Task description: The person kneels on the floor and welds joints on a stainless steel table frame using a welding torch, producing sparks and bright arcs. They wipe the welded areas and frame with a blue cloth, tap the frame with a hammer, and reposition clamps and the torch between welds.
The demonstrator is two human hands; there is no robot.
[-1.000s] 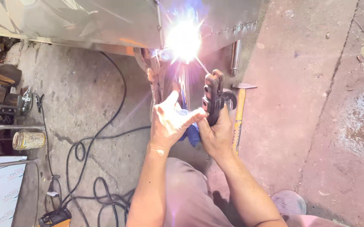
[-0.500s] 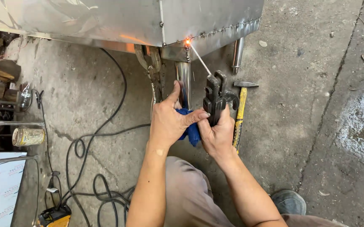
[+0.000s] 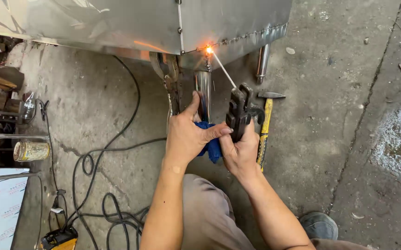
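My right hand (image 3: 240, 150) grips a black welding electrode holder (image 3: 239, 111). Its thin rod (image 3: 223, 69) slants up to a small orange glow (image 3: 208, 50) on the lower seam of a shiny stainless steel box (image 3: 131, 23). My left hand (image 3: 187, 134) rests against the holder and my right hand, steadying them, with its thumb up beside a steel tube leg (image 3: 203, 90). A blue cloth (image 3: 212, 141) sits between the two hands.
A yellow-handled hammer (image 3: 266, 122) lies on the concrete just right of my hands. Black cables (image 3: 96, 185) loop on the floor at left, near a tin can (image 3: 31, 151). A second steel leg (image 3: 262, 62) stands at the back. My shoe (image 3: 319, 225) is lower right.
The blinding welding arc of a second ago has died down to a small orange glow at the seam. Both hands and the holder have stayed almost in place.
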